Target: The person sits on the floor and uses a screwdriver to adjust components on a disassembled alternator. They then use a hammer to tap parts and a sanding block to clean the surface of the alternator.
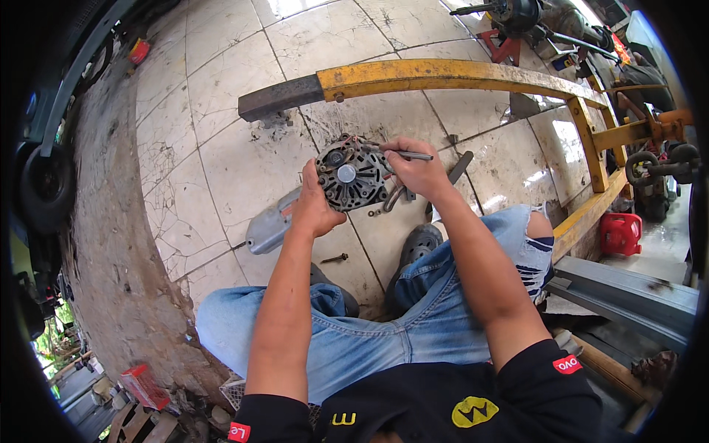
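Note:
A round, vented metal alternator (356, 193) rests on the tiled floor in front of me, between my feet and a yellow beam. My left hand (319, 208) is closed around its left side. In my right hand (419, 171) is a slim grey metal tool (413, 156), pinched near the alternator's upper right edge; its working end is hard to make out. Beside the alternator on the left lies a grey metal housing (267, 230). Nearer to me there is a loose bolt (334, 258). A dark flat metal bar (462, 167) lies behind my right wrist.
A yellow steel frame (443, 74) with a dark end spans the floor beyond the alternator. To the right are a red jerry can (620, 234) and a grey steel channel (628, 292). A red stand (502, 47) is at the far right. A wheel (48, 179) stands at the left.

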Demonstrator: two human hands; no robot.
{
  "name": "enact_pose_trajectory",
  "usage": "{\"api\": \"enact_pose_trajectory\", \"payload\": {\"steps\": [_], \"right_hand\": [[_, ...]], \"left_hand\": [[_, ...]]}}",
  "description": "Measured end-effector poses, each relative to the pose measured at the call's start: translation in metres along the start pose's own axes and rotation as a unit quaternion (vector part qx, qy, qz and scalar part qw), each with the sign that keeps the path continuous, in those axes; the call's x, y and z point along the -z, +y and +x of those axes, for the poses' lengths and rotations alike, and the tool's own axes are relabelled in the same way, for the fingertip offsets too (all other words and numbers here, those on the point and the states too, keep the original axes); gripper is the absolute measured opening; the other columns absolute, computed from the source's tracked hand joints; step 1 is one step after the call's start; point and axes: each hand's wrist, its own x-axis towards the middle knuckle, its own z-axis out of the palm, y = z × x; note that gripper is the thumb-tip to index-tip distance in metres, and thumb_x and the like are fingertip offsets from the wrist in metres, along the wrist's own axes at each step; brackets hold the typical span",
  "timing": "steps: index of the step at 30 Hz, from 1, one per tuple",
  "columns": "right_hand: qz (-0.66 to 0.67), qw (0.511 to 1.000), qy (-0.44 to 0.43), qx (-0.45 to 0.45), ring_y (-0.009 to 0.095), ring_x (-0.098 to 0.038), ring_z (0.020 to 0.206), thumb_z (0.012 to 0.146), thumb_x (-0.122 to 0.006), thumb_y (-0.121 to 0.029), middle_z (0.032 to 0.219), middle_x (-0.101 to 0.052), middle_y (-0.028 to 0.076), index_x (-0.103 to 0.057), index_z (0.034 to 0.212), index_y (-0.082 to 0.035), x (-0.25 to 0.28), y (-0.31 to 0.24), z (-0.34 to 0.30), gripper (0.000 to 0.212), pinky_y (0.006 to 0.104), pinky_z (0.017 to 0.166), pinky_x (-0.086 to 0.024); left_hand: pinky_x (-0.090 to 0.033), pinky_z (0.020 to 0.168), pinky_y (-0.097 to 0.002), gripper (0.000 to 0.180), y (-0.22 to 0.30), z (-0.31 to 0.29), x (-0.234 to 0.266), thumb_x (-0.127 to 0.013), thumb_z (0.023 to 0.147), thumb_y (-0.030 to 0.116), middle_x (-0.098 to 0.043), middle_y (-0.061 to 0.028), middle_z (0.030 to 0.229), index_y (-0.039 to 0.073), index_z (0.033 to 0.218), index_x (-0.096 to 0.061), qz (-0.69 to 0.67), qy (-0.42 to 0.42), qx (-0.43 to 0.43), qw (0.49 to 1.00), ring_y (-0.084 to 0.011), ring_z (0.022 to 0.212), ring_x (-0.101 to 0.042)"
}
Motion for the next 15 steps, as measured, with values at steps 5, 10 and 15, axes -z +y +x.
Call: {"api": "enact_pose_trajectory", "payload": {"steps": [5, 10, 15], "right_hand": [[-0.117, 0.993, -0.021, -0.018, 0.009, -0.062, 0.056, 0.094, -0.063, -0.01, 0.071, -0.068, 0.004, -0.072, 0.106, 0.001, 0.018, -0.015, -0.002, 0.018, 0.0256, 0.051, -0.048], [-0.025, 0.999, 0.016, 0.021, 0.021, -0.071, 0.084, 0.087, -0.065, -0.014, 0.088, -0.075, 0.011, -0.073, 0.101, -0.001, 0.001, 0.009, -0.006, 0.021, 0.0318, 0.076, -0.053], [-0.069, 0.997, 0.006, -0.039, 0.015, -0.066, 0.065, 0.091, -0.062, -0.011, 0.079, -0.072, 0.01, -0.072, 0.1, 0.0, 0.015, 0.006, -0.021, 0.018, 0.0291, 0.061, -0.051]], "left_hand": [[-0.041, 0.107, -0.0556, 0.135, -0.003, 0.002, 0.007, -0.089, 0.053, 0.02, -0.026, -0.0145, 0.16, 0.01, 0.157, -0.002, -0.052, -0.031, -0.002, 0.998, -0.0362, 0.141, -0.039], [-0.046, 0.105, -0.0395, 0.135, -0.004, 0.004, -0.003, -0.083, 0.056, 0.013, -0.049, -0.0204, 0.144, 0.013, 0.157, 0.006, -0.037, 0.01, -0.042, 0.998, -0.0381, 0.126, -0.055], [-0.042, 0.109, -0.0466, 0.134, -0.002, 0.0, 0.006, -0.089, 0.053, 0.017, -0.028, -0.0176, 0.156, 0.009, 0.156, -0.002, -0.035, -0.034, 0.003, 0.999, -0.0372, 0.14, -0.04]]}}
